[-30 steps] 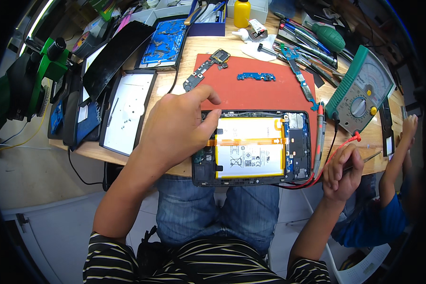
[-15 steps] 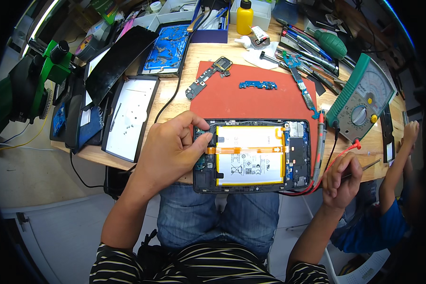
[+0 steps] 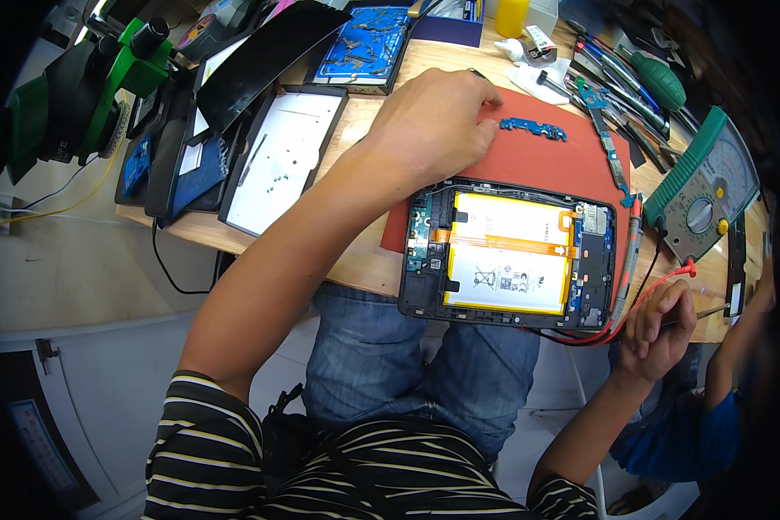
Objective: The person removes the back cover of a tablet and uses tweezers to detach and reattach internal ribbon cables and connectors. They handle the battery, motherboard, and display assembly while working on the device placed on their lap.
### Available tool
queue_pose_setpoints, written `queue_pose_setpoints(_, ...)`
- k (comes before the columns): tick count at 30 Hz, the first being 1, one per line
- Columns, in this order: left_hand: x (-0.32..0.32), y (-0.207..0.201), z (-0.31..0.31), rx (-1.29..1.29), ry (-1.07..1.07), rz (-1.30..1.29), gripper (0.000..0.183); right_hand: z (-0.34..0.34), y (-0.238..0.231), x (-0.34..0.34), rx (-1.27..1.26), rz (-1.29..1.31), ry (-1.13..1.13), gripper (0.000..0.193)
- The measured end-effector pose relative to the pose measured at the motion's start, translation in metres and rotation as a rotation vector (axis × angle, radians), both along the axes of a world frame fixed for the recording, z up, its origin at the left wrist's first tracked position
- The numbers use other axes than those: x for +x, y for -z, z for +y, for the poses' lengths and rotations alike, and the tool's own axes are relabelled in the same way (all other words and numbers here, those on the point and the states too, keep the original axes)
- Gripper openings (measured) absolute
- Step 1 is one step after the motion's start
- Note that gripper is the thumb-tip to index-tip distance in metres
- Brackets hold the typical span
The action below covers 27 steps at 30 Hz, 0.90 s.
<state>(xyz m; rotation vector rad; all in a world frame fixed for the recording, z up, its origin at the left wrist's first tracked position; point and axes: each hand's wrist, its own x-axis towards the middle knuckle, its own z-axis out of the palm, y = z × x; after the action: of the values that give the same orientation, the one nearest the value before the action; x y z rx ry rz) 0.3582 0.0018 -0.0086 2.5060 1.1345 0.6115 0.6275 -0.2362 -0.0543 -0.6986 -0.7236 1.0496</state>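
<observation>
An opened tablet (image 3: 425, 290) lies at the table's front edge, its white battery (image 3: 511, 230) crossed by an orange flex cable (image 3: 494, 243). My left hand (image 3: 438, 126) reaches past it over the red mat (image 3: 529, 169), its fingers curled. It covers the spot where a small dark module lay, and a black bit shows by the fingertips. Whether the fingers grip that module is hidden. Right of this hand lies a blue circuit board (image 3: 533, 129). My right hand (image 3: 660, 329) is closed around slim metal tweezers (image 3: 712, 311), right of the tablet.
A green multimeter (image 3: 700, 204) with probe leads stands at right. Behind it are a long board strip (image 3: 613, 156), pens and tools, and a green air blower (image 3: 659, 81). Trays (image 3: 277, 156) and a black panel (image 3: 264, 69) stand at left. Another person's arm (image 3: 745, 325) is at far right.
My left hand has left the tablet's left edge and moved up over the mat, covering the small dark module. My right hand keeps the tweezers. The view has shifted.
</observation>
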Motion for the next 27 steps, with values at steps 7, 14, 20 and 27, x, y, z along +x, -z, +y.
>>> queue_pose_setpoints(7, 0.002, 0.004, 0.0, -0.06, -0.013, -0.016, 0.03, 0.0, -0.001, 0.001, 0.002, -0.002, -0.02, 0.037)
queue_pose_setpoints(14, 0.004, 0.006, 0.0, -0.079, 0.012, -0.096, 0.024, 0.0, -0.003, -0.002, -0.02, -0.003, -0.008, 0.037)
queue_pose_setpoints(20, 0.003, 0.007, -0.003, -0.081, 0.003, -0.101, 0.023, 0.0, -0.005, -0.006, -0.082, -0.013, 0.069, 0.04)
queue_pose_setpoints(27, 0.008, 0.01, -0.006, -0.062, -0.009, -0.113, 0.021, 0.001, -0.006, -0.009, -0.087, -0.019, 0.087, 0.039)
